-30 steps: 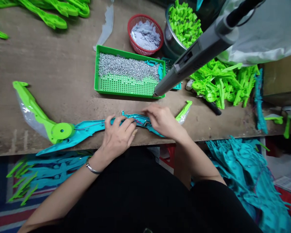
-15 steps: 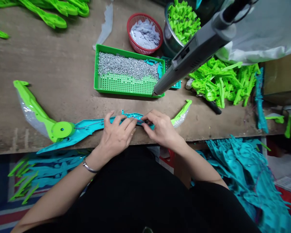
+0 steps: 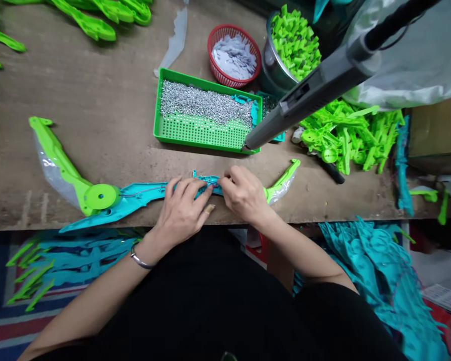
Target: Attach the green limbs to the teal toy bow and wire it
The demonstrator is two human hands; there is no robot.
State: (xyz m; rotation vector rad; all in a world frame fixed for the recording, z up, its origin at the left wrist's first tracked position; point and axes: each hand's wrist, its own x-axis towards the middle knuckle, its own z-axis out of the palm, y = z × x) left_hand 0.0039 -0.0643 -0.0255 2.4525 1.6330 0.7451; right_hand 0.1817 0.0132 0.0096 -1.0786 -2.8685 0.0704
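Note:
A toy bow [image 3: 139, 194] with a blue plastic body lies along the front of the bench. A green limb with a round hub [image 3: 101, 196] joins its left end, and a shorter green limb [image 3: 283, 181] shows at the right. Thin wires run inside the body. My left hand [image 3: 184, 205] lies over the middle of the body, fingers bent onto it, thumb below its near edge. Beside it, my right hand [image 3: 244, 194] is closed, thumb and fingers pinched at the body's middle. What they pinch is too small and covered to make out.
A green basket of screws [image 3: 206, 145] stands behind the bow, with a grey electric screwdriver [image 3: 308, 95] hanging over its right corner. Behind are a red basket [image 3: 235, 82] and a metal pot [image 3: 272, 65]. Green parts [image 3: 353, 135] are heaped right; blue bodies [image 3: 383, 281] lie below the bench edge.
My right hand has turned and its fingers have curled in more. My left thumb has come away from the fingers and shows below the bow. The view has shifted slightly.

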